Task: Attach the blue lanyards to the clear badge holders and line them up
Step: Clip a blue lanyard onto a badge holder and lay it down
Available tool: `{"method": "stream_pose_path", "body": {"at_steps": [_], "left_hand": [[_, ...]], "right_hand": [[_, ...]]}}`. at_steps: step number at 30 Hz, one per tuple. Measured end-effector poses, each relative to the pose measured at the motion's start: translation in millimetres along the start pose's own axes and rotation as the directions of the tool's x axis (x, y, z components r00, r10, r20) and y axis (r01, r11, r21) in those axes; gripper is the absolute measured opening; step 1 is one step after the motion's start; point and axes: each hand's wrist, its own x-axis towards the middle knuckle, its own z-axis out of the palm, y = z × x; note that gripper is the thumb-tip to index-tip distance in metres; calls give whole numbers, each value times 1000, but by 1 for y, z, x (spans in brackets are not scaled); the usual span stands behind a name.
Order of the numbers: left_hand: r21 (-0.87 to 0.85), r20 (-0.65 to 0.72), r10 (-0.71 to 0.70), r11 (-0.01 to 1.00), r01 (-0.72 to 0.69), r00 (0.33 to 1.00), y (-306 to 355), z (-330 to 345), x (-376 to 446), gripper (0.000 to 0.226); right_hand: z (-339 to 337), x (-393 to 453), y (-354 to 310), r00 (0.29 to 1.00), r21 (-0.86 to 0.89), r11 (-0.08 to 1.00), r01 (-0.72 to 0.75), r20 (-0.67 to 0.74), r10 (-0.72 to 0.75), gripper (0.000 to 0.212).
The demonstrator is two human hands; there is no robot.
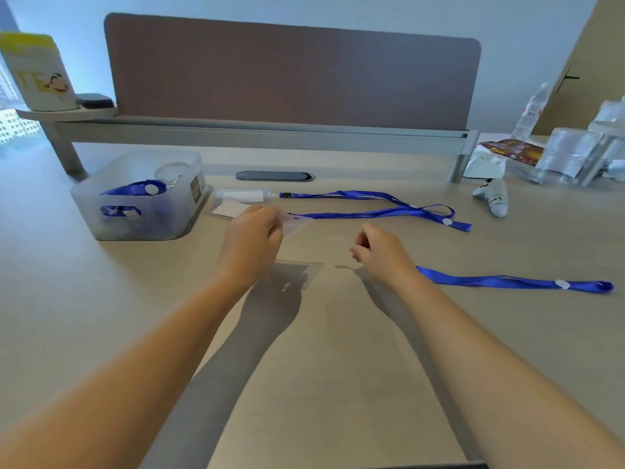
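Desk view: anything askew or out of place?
Nothing damaged or spilled. The two finished lanyards at the back cross each other near their right ends instead of lying parallel. A third lanyard trails from the right hand, not yet attached.

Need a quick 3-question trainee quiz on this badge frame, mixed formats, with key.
1. True or false: the left hand holds a clear holder above the desk.
2. How many lanyards lie on the desk outside the bin?
3. The near lanyard runs to: A) left hand B) right hand C) bin

Key: 1 true; 2 three; 3 B
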Motion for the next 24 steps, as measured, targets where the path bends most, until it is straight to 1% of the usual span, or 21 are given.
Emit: {"method": "stream_pose_path", "body": {"at_steps": [2, 5, 9, 12, 14, 17, 24], "left_hand": [[-38, -44, -70, 997, 69, 997, 1, -5, 0, 20], [-131, -84, -152, 981, 140, 985, 4, -12, -2, 17], [-216, -108, -215, 958, 188, 971, 7, -17, -5, 15], [-225, -131, -185, 962, 153, 974, 7, -20, -7, 19], [-231, -150, -164, 965, 127, 975, 6, -23, -7, 21], [-231, -191, -132, 969, 86, 973, 6, -27, -8, 23], [-164, -245, -46, 986, 5, 968, 8, -34, -15, 24]], "right_hand": [[-4, -4, -17, 998, 139, 989, 51, -34, -46, 10], [-6, -10, -42, 995, 301, 949, 96, -25, -93, 15], [-5, -18, -69, 997, 453, 891, 39, 42, -64, 27], [-8, -24, -83, 991, 512, 858, -31, 125, -39, 24], [-11, -27, -90, 989, 538, 841, -56, 147, -28, 26], [-15, -30, -98, 987, 572, 817, -76, 157, -18, 28], [-17, -34, -109, 987, 613, 786, -83, 162, -22, 28]]}}
